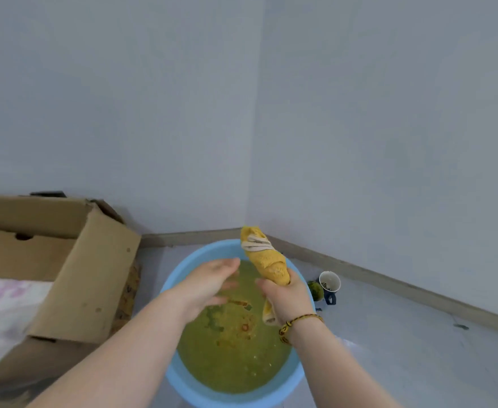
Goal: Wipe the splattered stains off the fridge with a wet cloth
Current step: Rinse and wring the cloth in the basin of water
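Basin (233, 400) sits on floor (389, 348) in room corner, w/ liquid (236, 363) in it. Above it: left hand (209, 278) beside right hand (286, 298), which holds cloth (268, 260). Box (88, 275) to left; cup (329, 282) to right.

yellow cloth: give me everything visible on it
The yellow cloth is twisted into a tight roll, with a pale beige striped band wrapped near its upper end. It looks like soft, textured fabric. It tilts up and away from the person. The right hand grips its lower part, and a short tail hangs below the fist. It is held over the blue basin. The left hand is not touching it.
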